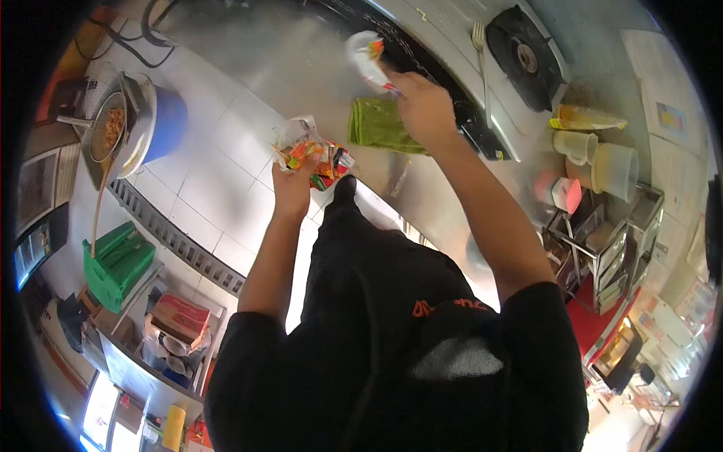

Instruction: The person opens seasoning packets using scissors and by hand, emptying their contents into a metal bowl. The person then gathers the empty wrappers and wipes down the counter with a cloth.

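Note:
My left hand (pixel 292 188) is closed around a bunch of crumpled plastic wrappers (pixel 327 157), coloured red, orange, green and white, held beside the counter's edge above the tiled floor. In my right hand (pixel 425 109) is a white packet (pixel 367 62) with red and orange print, slightly blurred, raised over the steel counter. What the packet contains, if anything, cannot be seen. A folded green cloth (pixel 380 124) lies on the counter just under my right hand.
A stove burner (pixel 527 59) and a fork (pixel 480 45) are at the far right. Plastic jugs (pixel 614 169) stand beyond a metal rack (pixel 602 248). On the left are a blue bucket (pixel 169 117), a strainer of fried bits (pixel 113 128) and a green bin (pixel 117 264).

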The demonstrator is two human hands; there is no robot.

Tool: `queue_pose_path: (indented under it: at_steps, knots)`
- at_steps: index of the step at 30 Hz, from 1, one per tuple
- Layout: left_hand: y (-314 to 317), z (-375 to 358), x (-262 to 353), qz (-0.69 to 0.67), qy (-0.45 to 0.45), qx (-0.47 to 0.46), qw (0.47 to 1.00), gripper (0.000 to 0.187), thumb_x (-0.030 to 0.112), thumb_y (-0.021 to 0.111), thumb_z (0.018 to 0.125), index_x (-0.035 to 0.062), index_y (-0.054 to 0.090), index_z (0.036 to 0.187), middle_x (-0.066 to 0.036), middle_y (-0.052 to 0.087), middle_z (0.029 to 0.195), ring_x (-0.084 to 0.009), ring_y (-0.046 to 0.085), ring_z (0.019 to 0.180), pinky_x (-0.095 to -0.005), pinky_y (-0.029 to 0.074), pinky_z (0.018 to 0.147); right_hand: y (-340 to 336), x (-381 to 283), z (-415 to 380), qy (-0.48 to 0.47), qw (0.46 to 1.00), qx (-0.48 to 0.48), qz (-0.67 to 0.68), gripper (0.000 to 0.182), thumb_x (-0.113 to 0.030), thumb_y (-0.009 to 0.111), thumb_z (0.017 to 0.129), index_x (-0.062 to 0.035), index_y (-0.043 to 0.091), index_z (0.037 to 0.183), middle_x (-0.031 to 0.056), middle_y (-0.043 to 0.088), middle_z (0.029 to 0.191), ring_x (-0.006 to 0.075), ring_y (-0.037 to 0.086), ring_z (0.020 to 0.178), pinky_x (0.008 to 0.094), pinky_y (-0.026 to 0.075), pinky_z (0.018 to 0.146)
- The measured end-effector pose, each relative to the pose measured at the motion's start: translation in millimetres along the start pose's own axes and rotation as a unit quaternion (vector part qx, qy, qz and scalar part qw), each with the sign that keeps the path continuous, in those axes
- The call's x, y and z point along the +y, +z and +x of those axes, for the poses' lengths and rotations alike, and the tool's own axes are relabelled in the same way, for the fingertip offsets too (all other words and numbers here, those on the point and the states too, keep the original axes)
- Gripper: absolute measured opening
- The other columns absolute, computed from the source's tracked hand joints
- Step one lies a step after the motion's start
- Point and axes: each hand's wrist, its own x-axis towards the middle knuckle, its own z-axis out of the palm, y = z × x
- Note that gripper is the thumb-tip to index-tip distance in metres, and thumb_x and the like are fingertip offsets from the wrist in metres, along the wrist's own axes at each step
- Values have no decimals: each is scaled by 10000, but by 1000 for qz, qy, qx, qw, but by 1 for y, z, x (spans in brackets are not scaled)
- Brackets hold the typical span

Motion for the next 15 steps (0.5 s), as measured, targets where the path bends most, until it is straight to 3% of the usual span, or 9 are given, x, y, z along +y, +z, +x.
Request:
queue_pose_path:
  at_steps: [3,4,5,8,10,13,15]
  knots:
    - [9,-6,10,-5,-25,35,999,359,-16,667,880,-38,533,1212,-120,666,1105,-190,662,977,-329,539,876,-37,-5,-45,-21,998,-40,37,366,10,555,826,-131,685,1138,123,664,1069,300,687,849,395,572,718]
    - [10,-8,11,1,-4,37,999,360,-13,669,878,-37,536,1211,-118,666,1102,-193,663,974,-329,545,870,-29,13,-72,-78,996,-29,29,357,-27,599,826,-156,687,1148,100,649,1131,285,685,843,392,577,738]
    - [13,-9,14,0,-7,36,999,360,-13,669,878,-37,536,1211,-118,666,1102,-193,663,974,-329,545,870,-24,17,-91,-76,996,-30,28,357,-27,599,826,-156,687,1148,100,649,1131,285,685,843,392,577,738]
    - [19,-11,16,8,-6,33,999,354,-15,664,878,-47,537,1207,-126,664,1099,-194,668,960,-328,555,853,-14,17,-135,-107,975,-127,146,324,-90,637,817,-166,695,1126,91,639,1163,273,666,923,367,569,796]
    - [18,-10,11,-14,-6,16,1000,346,-23,659,877,-60,537,1199,-136,662,1095,-195,672,946,-326,563,835,1,16,-149,-222,969,-82,-75,323,-140,654,799,-143,688,1120,87,635,1115,259,630,988,343,549,842]
    - [19,-16,7,1,-17,22,1000,349,-26,662,875,-60,535,1199,-139,662,1096,-197,673,953,-324,566,832,11,32,-169,-208,970,-116,-54,432,-138,665,769,-189,648,1199,19,626,1175,240,586,1103,357,509,942]
    - [20,-18,4,12,-22,19,999,358,-26,664,874,-53,532,1206,-138,662,1101,-198,672,962,-325,566,835,13,40,-185,-170,978,-113,-34,415,-129,670,762,-180,655,1173,26,631,1140,245,599,1071,359,515,931]
